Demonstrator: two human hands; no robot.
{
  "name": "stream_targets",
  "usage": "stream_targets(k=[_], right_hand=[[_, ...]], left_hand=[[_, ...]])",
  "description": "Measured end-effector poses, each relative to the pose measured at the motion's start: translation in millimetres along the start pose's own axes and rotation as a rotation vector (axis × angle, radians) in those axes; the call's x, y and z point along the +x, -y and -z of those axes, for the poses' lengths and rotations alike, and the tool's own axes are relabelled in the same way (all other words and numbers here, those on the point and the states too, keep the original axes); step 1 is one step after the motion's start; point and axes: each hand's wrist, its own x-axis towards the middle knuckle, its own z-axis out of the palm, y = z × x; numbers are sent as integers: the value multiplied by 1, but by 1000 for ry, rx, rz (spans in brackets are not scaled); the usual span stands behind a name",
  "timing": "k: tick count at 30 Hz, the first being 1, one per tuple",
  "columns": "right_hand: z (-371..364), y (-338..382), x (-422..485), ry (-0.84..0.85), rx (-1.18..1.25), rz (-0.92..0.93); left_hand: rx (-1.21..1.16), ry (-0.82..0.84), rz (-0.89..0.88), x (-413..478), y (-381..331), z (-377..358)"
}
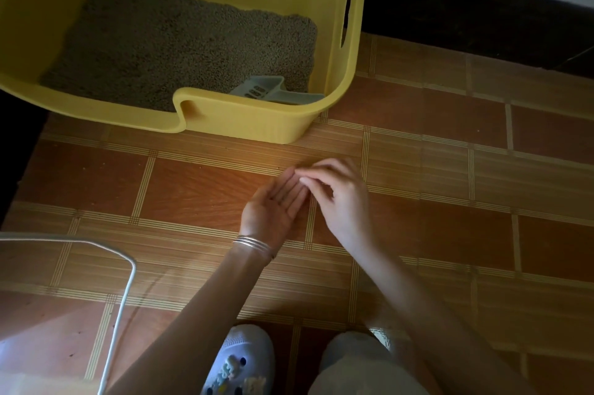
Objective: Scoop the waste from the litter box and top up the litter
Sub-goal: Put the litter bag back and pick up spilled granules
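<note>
Yellow litter box (257, 128) is sitting on tiles (418, 234) w/ scoop (266, 93) lying inside, near-right corner. Left hand (276, 205) is lying flat, palm up. Right hand (342, 198) is curling over, touching it; pinching anything? Can't tell. Risk: palm tilting, any grains scattering.

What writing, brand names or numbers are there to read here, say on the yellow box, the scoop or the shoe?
No text can be read anywhere in this view.
On the yellow litter box: no label or brand shows.
On the scoop: the dark marks are slots, not letters.
On the shoe: the charms are too blurred to tell whether any carries letters.
</note>
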Motion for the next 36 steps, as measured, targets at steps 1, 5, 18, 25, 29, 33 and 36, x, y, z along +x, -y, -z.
stream_targets(k=[1, 5, 18, 25, 29, 33, 36], right_hand=[[0, -2, 4, 3, 7, -17], [-11, -8, 22, 51, -11, -74], [-43, -3, 36, 171, -172, -6], [-36, 4, 27, 135, -99, 18], [-25, 20, 13, 118, 72, -9], [-9, -1, 5, 96, 29, -89], [9, -28, 9, -8, -55, -190]], left_hand=[[-4, -1, -21, -3, -5, 3], [-56, -8, -122, -13, -29, 19], [-83, -38, -143, -11, -44, 25], [-80, -44, -119, -10, -39, 19], [-45, -48, -62, -7, -19, 8], [-25, -57, -55, -1, -6, -5], [-65, -53, -70, 3, -6, -8]])
